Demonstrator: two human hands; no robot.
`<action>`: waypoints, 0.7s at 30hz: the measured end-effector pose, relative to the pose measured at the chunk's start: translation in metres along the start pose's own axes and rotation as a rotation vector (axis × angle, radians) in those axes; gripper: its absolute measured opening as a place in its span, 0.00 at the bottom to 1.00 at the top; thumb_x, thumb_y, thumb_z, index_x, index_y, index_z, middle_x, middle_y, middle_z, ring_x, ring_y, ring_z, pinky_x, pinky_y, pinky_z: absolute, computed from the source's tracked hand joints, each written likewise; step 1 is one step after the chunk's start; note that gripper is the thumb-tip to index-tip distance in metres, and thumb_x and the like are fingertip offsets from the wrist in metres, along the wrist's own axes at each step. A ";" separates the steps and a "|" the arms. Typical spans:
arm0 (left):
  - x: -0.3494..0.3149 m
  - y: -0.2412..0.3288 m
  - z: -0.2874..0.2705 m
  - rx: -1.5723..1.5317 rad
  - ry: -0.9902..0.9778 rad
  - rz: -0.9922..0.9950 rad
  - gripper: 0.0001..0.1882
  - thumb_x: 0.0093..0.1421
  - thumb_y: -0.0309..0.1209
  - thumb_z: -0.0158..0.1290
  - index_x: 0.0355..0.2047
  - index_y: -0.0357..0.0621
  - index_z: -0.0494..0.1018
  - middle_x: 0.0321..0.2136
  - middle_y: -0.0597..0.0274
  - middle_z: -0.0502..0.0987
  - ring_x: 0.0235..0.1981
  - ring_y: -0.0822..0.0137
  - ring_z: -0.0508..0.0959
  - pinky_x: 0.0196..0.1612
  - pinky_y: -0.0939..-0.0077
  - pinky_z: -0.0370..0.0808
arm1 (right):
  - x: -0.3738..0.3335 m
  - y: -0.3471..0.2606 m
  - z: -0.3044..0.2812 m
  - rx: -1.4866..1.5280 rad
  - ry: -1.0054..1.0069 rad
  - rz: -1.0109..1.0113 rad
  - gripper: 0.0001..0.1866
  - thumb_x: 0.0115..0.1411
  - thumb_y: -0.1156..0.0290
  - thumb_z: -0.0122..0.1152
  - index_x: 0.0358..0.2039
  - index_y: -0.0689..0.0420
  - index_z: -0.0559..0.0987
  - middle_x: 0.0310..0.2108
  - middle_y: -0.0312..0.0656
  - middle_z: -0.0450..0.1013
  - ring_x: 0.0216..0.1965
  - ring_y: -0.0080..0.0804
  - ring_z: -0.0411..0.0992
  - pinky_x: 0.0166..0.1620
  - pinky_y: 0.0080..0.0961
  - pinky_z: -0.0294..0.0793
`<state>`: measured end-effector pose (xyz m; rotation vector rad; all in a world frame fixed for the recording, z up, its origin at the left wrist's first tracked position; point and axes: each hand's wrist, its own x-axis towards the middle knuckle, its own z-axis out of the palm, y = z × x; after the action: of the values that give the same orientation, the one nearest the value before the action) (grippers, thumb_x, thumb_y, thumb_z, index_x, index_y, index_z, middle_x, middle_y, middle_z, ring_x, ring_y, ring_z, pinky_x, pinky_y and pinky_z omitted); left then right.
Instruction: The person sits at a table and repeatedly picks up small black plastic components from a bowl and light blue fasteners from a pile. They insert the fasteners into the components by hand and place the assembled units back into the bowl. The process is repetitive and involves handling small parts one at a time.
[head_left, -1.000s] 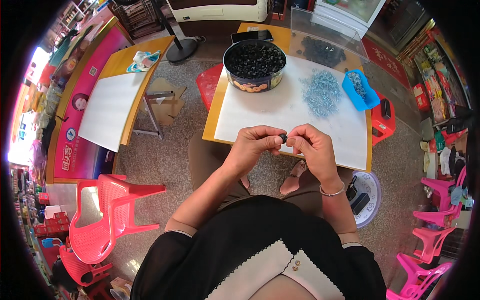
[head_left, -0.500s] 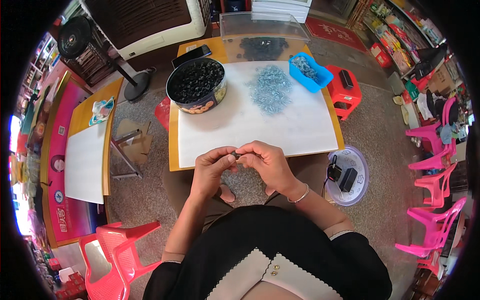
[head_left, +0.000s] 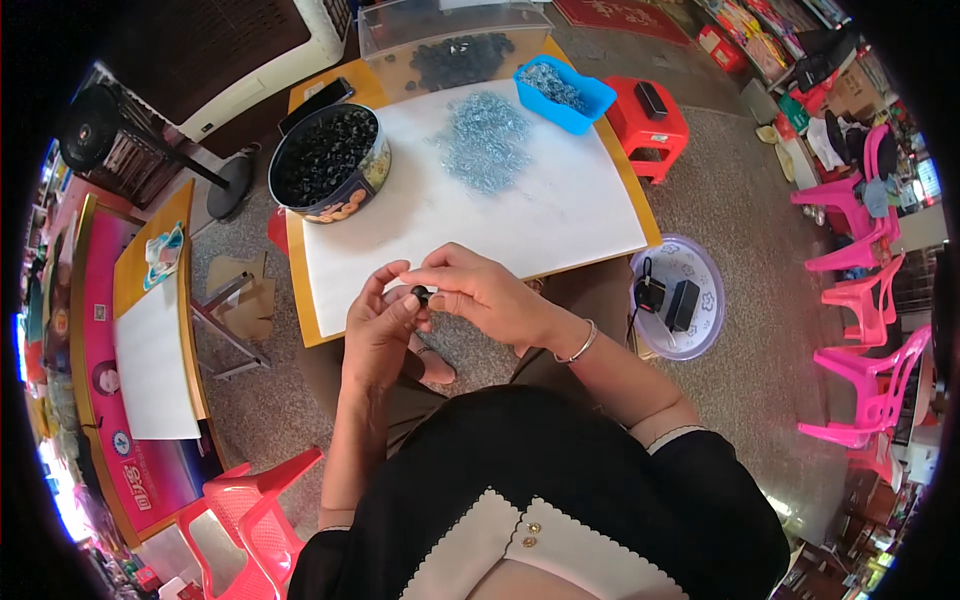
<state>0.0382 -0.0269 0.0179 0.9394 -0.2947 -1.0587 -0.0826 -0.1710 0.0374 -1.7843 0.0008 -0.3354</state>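
Pinched between my fingers is a small round black part (head_left: 421, 295), held just off the table's near edge. My left hand (head_left: 380, 312) grips it with thumb and fingers from the left. From the right, the fingertips of my right hand (head_left: 478, 292) close on the same part; anything smaller between them is hidden. On the white-covered table (head_left: 400, 215) stands a round tub (head_left: 330, 165) heaped with black parts. To its right lies a loose pile of small clear or silvery pieces (head_left: 485, 140). A blue plastic tray (head_left: 590, 110) holds more such pieces.
A clear box (head_left: 380, 40) with black parts spread by it sits at the far edge, near a phone (head_left: 318, 104). A red stool (head_left: 650, 130) and a pale basin (head_left: 708, 300) holding black devices stand right. Left are a side table (head_left: 155, 350), fan (head_left: 90, 125) and red chair (head_left: 255, 510).
The view has shifted, so the table sits higher and further left. My left fingers have spread a little, and the black part shows more plainly between both hands.
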 end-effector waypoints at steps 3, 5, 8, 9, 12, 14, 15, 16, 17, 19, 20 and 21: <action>0.005 -0.002 -0.002 -0.001 -0.012 -0.019 0.31 0.54 0.20 0.54 0.55 0.34 0.52 0.29 0.57 0.73 0.27 0.69 0.75 0.30 0.79 0.75 | 0.000 0.006 0.001 -0.010 -0.046 -0.037 0.18 0.60 0.79 0.48 0.51 0.59 0.71 0.45 0.41 0.62 0.42 0.30 0.67 0.46 0.23 0.68; 0.006 -0.002 -0.002 0.005 -0.014 -0.020 0.32 0.53 0.19 0.54 0.56 0.33 0.52 0.29 0.57 0.74 0.26 0.69 0.75 0.30 0.79 0.75 | -0.001 0.015 0.003 -0.022 -0.057 -0.072 0.17 0.61 0.79 0.47 0.51 0.60 0.70 0.46 0.41 0.61 0.43 0.30 0.67 0.47 0.23 0.68; 0.008 0.001 0.000 0.017 -0.009 -0.049 0.34 0.52 0.18 0.54 0.57 0.33 0.50 0.30 0.56 0.74 0.26 0.69 0.75 0.30 0.79 0.75 | -0.002 0.015 0.009 0.162 -0.054 -0.021 0.16 0.62 0.79 0.46 0.51 0.62 0.69 0.48 0.41 0.60 0.45 0.30 0.66 0.48 0.25 0.67; 0.009 0.001 -0.001 0.016 -0.022 -0.059 0.35 0.51 0.18 0.53 0.58 0.33 0.50 0.30 0.56 0.74 0.25 0.69 0.75 0.30 0.80 0.75 | -0.001 0.017 0.010 0.169 -0.050 -0.026 0.16 0.62 0.79 0.46 0.51 0.62 0.69 0.48 0.41 0.60 0.45 0.30 0.66 0.48 0.25 0.67; 0.010 0.006 -0.004 0.049 -0.057 -0.072 0.36 0.51 0.17 0.53 0.58 0.33 0.49 0.31 0.55 0.75 0.25 0.69 0.75 0.30 0.80 0.75 | -0.002 0.023 0.013 0.159 -0.035 -0.039 0.15 0.62 0.79 0.46 0.49 0.62 0.70 0.49 0.41 0.61 0.47 0.31 0.65 0.49 0.26 0.67; 0.011 0.006 -0.004 0.073 -0.067 -0.081 0.36 0.51 0.17 0.53 0.59 0.32 0.49 0.32 0.55 0.75 0.26 0.69 0.75 0.31 0.80 0.75 | -0.002 0.024 0.013 0.111 -0.021 -0.046 0.14 0.61 0.79 0.46 0.48 0.62 0.70 0.48 0.42 0.62 0.47 0.32 0.65 0.49 0.26 0.67; 0.011 0.005 -0.005 0.081 -0.062 -0.087 0.36 0.51 0.17 0.53 0.59 0.32 0.50 0.32 0.55 0.75 0.27 0.69 0.75 0.31 0.81 0.75 | -0.002 0.025 0.015 0.051 0.008 -0.085 0.13 0.61 0.79 0.47 0.47 0.62 0.70 0.48 0.43 0.63 0.47 0.33 0.65 0.49 0.26 0.67; 0.011 0.004 -0.006 0.089 -0.057 -0.094 0.36 0.51 0.17 0.53 0.59 0.32 0.50 0.33 0.55 0.75 0.27 0.69 0.75 0.31 0.81 0.75 | -0.002 0.025 0.017 -0.008 0.036 -0.124 0.13 0.60 0.79 0.47 0.46 0.62 0.71 0.47 0.43 0.63 0.47 0.34 0.66 0.48 0.25 0.68; 0.011 0.003 -0.007 0.082 -0.060 -0.093 0.36 0.51 0.18 0.54 0.59 0.32 0.50 0.33 0.56 0.75 0.28 0.69 0.75 0.31 0.81 0.75 | -0.002 0.025 0.019 -0.067 0.064 -0.163 0.13 0.60 0.79 0.47 0.46 0.62 0.71 0.47 0.44 0.64 0.47 0.34 0.66 0.48 0.25 0.68; 0.011 0.000 -0.010 0.066 -0.063 -0.089 0.35 0.51 0.18 0.54 0.58 0.32 0.51 0.34 0.56 0.74 0.29 0.70 0.75 0.32 0.81 0.75 | -0.003 0.028 0.023 -0.104 0.120 -0.175 0.13 0.59 0.79 0.48 0.45 0.62 0.71 0.46 0.45 0.65 0.48 0.36 0.66 0.48 0.26 0.68; 0.011 -0.002 -0.011 0.052 -0.064 -0.093 0.35 0.52 0.19 0.54 0.58 0.32 0.51 0.34 0.56 0.74 0.30 0.70 0.75 0.32 0.81 0.75 | -0.004 0.029 0.025 -0.122 0.148 -0.182 0.13 0.58 0.79 0.48 0.45 0.62 0.71 0.46 0.45 0.65 0.48 0.37 0.66 0.49 0.26 0.68; 0.012 -0.005 -0.012 0.037 -0.067 -0.098 0.35 0.52 0.20 0.55 0.58 0.32 0.52 0.35 0.57 0.74 0.30 0.70 0.75 0.33 0.81 0.75 | -0.005 0.031 0.027 -0.062 0.161 -0.144 0.13 0.58 0.80 0.48 0.45 0.62 0.71 0.46 0.45 0.65 0.48 0.37 0.65 0.48 0.27 0.68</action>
<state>0.0489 -0.0319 0.0045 0.9606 -0.3274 -1.1798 -0.0754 -0.1516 0.0016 -1.8182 -0.0035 -0.5881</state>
